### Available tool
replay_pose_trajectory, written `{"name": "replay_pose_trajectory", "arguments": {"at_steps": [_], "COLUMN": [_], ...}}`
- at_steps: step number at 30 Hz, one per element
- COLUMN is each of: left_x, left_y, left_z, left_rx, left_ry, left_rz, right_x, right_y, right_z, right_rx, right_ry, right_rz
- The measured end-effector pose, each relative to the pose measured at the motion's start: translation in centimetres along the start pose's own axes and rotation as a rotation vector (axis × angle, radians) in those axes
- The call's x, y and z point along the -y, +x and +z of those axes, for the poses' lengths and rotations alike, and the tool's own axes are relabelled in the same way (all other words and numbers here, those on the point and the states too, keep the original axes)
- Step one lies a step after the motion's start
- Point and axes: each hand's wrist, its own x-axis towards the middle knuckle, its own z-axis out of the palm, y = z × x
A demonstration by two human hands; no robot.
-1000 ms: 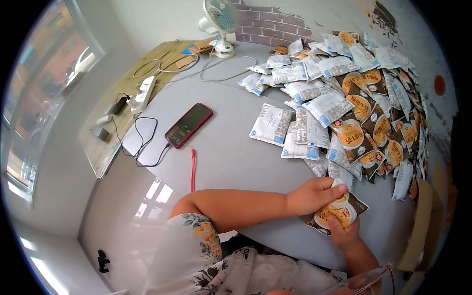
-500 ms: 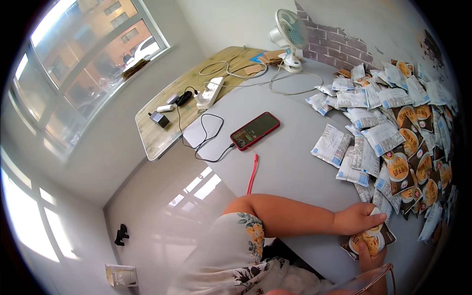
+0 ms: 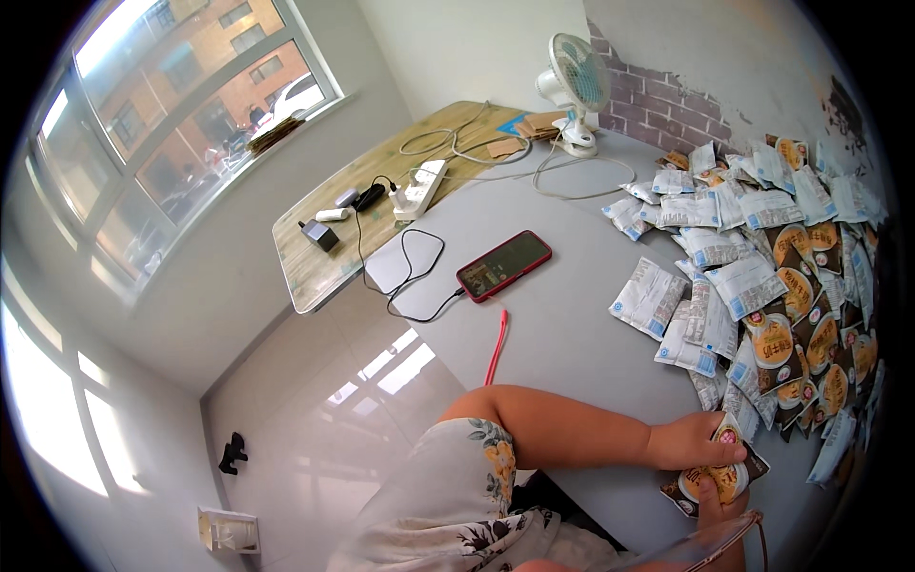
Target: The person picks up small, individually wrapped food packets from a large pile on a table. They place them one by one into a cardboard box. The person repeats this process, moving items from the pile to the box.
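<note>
At the lower right, my left hand [image 3: 691, 440] grips the upper part of a brown-and-yellow food packet [image 3: 710, 481], thumb across its front. My right hand [image 3: 717, 515] holds the same packet from below, with its thumb on the printed front, partly behind a pair of glasses [image 3: 696, 543]. Just beyond them lies a large pile of similar packets, some showing white backs [image 3: 753, 286], others brown-and-yellow fronts [image 3: 772, 338], on the grey table [image 3: 572, 353].
A phone [image 3: 505, 262] with cables and a red strap [image 3: 498, 348] lie left of the pile. A wooden board [image 3: 324, 267] holds a power strip [image 3: 419, 191] and chargers. A fan [image 3: 581, 81] stands at the back; a window [image 3: 172, 114] is at upper left.
The view has swung left, so table and hands sit farther right and lower in the picture, mostly since a second ago. Both hands still hold the packet.
</note>
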Motion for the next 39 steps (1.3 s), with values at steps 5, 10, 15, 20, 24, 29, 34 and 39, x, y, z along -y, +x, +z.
{"name": "replay_pose_trajectory", "arguments": {"at_steps": [5,10,15,20,24,29,34,39], "left_x": [0.2,0.7,1.9,-0.6,-0.4,0.7,0.3,0.3], "left_y": [0.2,0.4,0.6,0.0,0.1,0.6,0.2,0.3], "left_z": [0.4,0.1,-0.8,-0.1,-0.1,-0.3,-0.4,-0.2], "left_rx": [0.012,-0.016,-0.047,-0.001,0.029,0.055,0.004,0.025], "left_ry": [-0.196,-0.297,-0.078,0.065,-0.034,-0.189,-0.227,-0.029], "left_rz": [0.007,-0.165,-0.053,-0.038,-0.026,-0.155,-0.127,-0.027], "right_x": [-0.5,-1.3,0.8,-0.1,0.0,0.5,0.3,0.3], "right_y": [-0.3,-0.7,0.4,0.5,0.2,-0.2,0.2,0.2], "right_z": [-0.4,-0.8,0.6,-0.3,0.0,-0.3,0.0,-0.2], "right_rx": [0.062,0.068,-0.022,0.011,0.019,0.05,0.026,0.018], "right_ry": [0.018,0.034,0.048,0.045,0.152,0.146,0.088,0.02], "right_rz": [-0.042,-0.084,-0.081,-0.079,-0.064,-0.093,-0.097,-0.153]}}
